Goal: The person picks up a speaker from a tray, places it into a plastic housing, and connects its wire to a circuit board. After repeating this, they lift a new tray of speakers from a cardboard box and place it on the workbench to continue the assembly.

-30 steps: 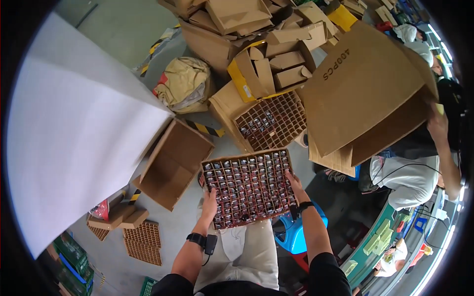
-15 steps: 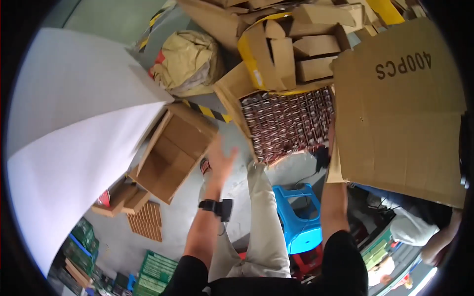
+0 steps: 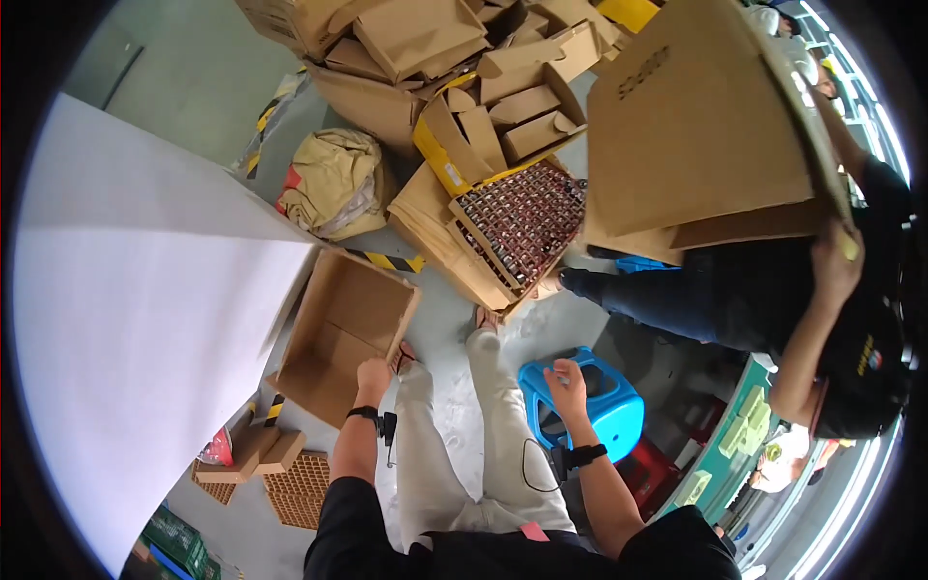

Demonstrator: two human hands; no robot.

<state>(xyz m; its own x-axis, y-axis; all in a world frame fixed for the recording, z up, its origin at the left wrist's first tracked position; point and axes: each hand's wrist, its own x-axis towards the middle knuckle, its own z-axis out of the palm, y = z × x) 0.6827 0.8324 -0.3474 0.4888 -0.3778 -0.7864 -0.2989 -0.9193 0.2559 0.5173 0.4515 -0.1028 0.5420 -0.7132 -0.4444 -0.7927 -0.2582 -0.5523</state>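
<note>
Filled divider grid (image 3: 527, 217): small dark-red and silvery parts in the cells, sitting in the grid carton (image 3: 425, 232) on the floor (image 3: 449, 300), well ahead of both hands, clear of all fingers. It lies toward that carton's right edge; brown strip along its left side, and a yellow-edged box (image 3: 437, 143) of cardboard pieces over its far edge.

Left hand (image 3: 375, 375): fingers curled in, back of hand toward camera, at the near right corner of the open carton (image 3: 348, 309). Cannot tell if it touches the rim or has anything in the fingers. Grid is ahead and to the right of these fingers.

Right hand (image 3: 566, 385): released, fingers loosely bent, thumb apart, above the left part of the blue stool (image 3: 617, 420) as seen from the head. Grid is straight ahead of these fingers, slightly left, well apart.

Person's right foot (image 3: 486, 317) is by the grid carton's near corner. Co-worker's hand (image 3: 837, 261) is at the near right corner of a big carton (image 3: 696, 126), tilted up right of the grid.
</note>
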